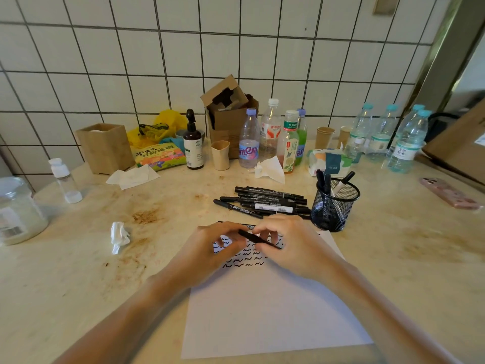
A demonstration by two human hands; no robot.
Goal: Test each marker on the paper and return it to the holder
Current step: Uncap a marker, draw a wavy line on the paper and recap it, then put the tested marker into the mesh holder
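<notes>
While both hands meet over the upper part of the paper (270,306), a thin black marker (258,239) lies slanted between them, just above the rows of small black test squiggles (244,258). The left hand (210,248) has its fingers curled and pinches the upper left end of the marker. The right hand (291,245) also has curled fingers and grips the marker along its lower right part. Whether the cap is on or off, I cannot tell, because the fingers hide the ends.

Just behind the hands, a pile of black markers (265,202) lies flat on the table (78,271), one of them with a white label. To the right of this pile stands the black mesh holder (334,206), upright, with a few markers inside it. The holder is near the top right corner of the paper.

Further out are a crumpled tissue (119,236) on the left, several plastic bottles (273,135) near the tiled wall, a tissue pack (329,161) and a pink phone (450,193) on the right.
</notes>
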